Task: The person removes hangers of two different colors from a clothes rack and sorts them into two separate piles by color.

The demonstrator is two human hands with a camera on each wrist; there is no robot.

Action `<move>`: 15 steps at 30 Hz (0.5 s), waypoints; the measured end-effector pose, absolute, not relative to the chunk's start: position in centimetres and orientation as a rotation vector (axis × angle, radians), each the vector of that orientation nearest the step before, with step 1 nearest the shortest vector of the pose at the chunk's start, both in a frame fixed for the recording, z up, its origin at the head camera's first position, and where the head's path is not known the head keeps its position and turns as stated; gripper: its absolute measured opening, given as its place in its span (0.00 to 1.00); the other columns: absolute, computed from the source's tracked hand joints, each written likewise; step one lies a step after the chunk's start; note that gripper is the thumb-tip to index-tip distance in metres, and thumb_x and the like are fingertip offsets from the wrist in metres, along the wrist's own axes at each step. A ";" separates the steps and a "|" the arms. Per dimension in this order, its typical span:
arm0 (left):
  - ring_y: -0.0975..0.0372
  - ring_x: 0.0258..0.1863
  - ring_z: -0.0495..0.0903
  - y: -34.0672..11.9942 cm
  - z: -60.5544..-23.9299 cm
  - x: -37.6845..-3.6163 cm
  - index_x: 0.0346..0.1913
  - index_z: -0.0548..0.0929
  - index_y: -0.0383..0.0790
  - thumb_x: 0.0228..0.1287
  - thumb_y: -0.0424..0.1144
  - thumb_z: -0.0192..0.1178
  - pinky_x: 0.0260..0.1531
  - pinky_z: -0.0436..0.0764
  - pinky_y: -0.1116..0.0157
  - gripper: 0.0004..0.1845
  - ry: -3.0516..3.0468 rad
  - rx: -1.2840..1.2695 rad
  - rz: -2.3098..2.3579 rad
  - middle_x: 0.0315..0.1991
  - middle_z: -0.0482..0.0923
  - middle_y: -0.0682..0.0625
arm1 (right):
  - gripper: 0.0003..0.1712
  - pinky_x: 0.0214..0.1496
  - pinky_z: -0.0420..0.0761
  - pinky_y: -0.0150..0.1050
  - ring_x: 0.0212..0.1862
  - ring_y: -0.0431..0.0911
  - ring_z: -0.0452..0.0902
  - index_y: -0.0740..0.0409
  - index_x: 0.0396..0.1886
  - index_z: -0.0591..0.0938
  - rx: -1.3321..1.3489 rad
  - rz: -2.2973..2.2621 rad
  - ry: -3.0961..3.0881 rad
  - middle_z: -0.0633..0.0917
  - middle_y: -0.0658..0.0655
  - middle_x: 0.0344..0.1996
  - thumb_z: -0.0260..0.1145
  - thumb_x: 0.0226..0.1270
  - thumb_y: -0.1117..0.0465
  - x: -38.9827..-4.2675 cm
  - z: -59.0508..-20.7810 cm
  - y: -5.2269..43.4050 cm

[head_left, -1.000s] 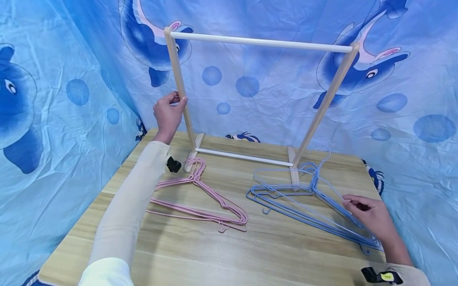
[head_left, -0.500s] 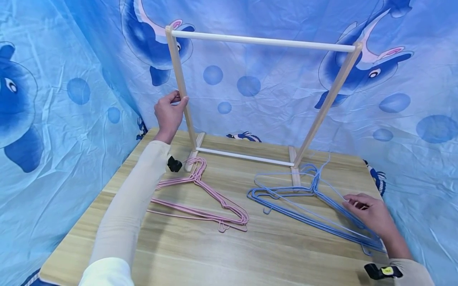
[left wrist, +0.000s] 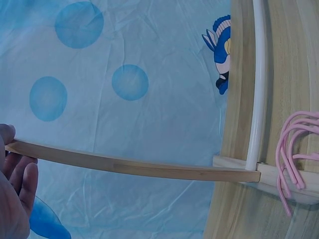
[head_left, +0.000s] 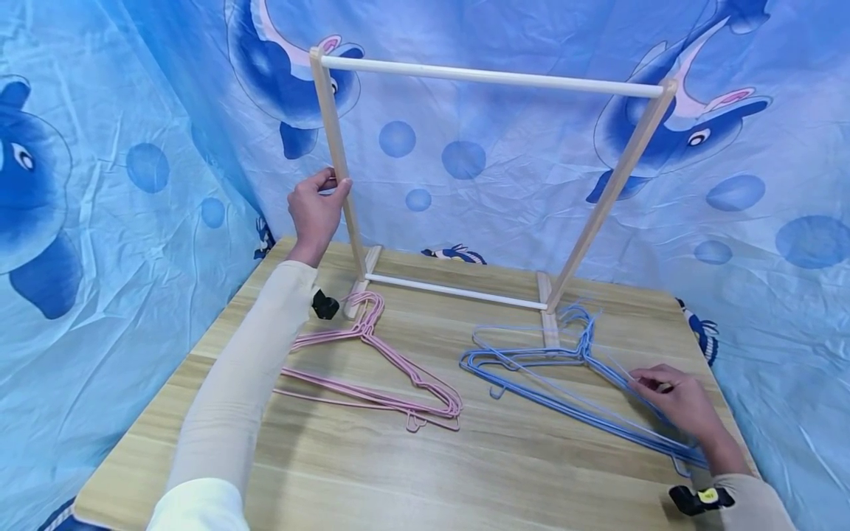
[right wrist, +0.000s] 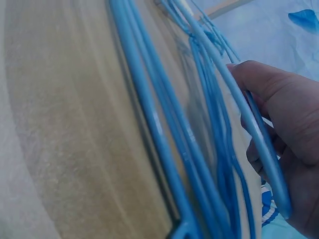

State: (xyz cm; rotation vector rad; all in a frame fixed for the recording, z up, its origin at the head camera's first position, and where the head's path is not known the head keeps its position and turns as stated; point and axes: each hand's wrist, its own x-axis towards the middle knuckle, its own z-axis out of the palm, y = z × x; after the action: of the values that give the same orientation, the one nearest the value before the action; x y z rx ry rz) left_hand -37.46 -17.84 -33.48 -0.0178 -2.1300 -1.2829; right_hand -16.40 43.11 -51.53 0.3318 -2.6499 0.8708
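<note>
Right hand (head_left: 684, 405) pinches one thin blue wire hanger (right wrist: 259, 134) off the stack of blue wire hangers (head_left: 564, 369) on the bench (head_left: 425, 472): light, springy, slick, probably tangle-prone; best gripped at the shoulder. Left hand (head_left: 313, 214) grips the wooden rack's left upright post (head_left: 339, 169).

Light is bright, even and cool across all three views, with much of it tinted by the blue dolphin-print cloth (head_left: 505, 184) that surrounds the wooden table (head_left: 398, 472). Shadows are soft and faint: a thin one lies under the pink hangers (head_left: 372, 361), just right of the left forearm, and another under the blue hangers (head_left: 564, 383) by the right hand (head_left: 677, 405). No hard glare shows, only a mild sheen on the tabletop. The head view is sharp but bends straight lines outward toward its edges. In the left wrist view the rack post (left wrist: 134, 167) bows noticeably. The right wrist view is soft, its nearest hanger wires (right wrist: 164, 149) blurred.
</note>
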 end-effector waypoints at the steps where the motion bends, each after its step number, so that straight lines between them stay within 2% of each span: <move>1: 0.58 0.47 0.88 -17.8 -33.5 -37.5 0.60 0.87 0.45 0.71 0.53 0.65 0.50 0.86 0.60 0.22 -2.131 -0.019 -1.282 0.50 0.89 0.46 | 0.08 0.28 0.75 0.24 0.29 0.30 0.77 0.59 0.39 0.91 0.329 0.874 -2.654 0.87 0.47 0.31 0.76 0.60 0.70 -16.4 -51.7 43.1; 4: 0.56 0.47 0.88 -17.8 -33.5 -37.6 0.59 0.87 0.44 0.70 0.50 0.66 0.49 0.86 0.58 0.21 -2.118 -0.029 -1.276 0.49 0.89 0.45 | 0.09 0.28 0.75 0.24 0.30 0.31 0.76 0.58 0.39 0.91 0.329 0.888 -2.655 0.86 0.48 0.31 0.76 0.59 0.70 -16.4 -52.3 43.2; 8: 0.56 0.47 0.88 -18.0 -33.7 -37.6 0.58 0.88 0.44 0.70 0.51 0.66 0.46 0.86 0.57 0.20 -2.111 -0.043 -1.255 0.48 0.89 0.45 | 0.10 0.29 0.75 0.24 0.30 0.32 0.76 0.58 0.40 0.91 0.332 0.899 -2.657 0.86 0.48 0.31 0.77 0.59 0.71 -16.6 -52.8 43.3; 12: 0.57 0.45 0.88 -18.1 -33.9 -37.6 0.59 0.87 0.45 0.70 0.54 0.65 0.46 0.86 0.59 0.22 -2.126 -0.041 -1.265 0.49 0.89 0.45 | 0.08 0.30 0.76 0.26 0.31 0.31 0.77 0.58 0.41 0.91 0.292 0.915 -2.702 0.87 0.48 0.31 0.76 0.62 0.66 -16.7 -52.7 43.3; 15: 0.57 0.45 0.89 -18.3 -33.9 -37.6 0.59 0.87 0.44 0.70 0.53 0.65 0.47 0.86 0.60 0.22 -2.135 -0.032 -1.281 0.49 0.89 0.45 | 0.10 0.31 0.77 0.27 0.33 0.29 0.77 0.59 0.44 0.90 0.240 0.929 -2.750 0.89 0.54 0.36 0.74 0.66 0.61 -16.9 -52.1 43.3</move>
State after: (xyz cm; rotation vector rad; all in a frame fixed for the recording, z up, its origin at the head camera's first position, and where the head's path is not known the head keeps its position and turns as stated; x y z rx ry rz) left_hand -37.59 -18.32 -33.94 -0.0325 -2.1353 -1.2809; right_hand -16.86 43.26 -52.11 0.2402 -2.7501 0.9295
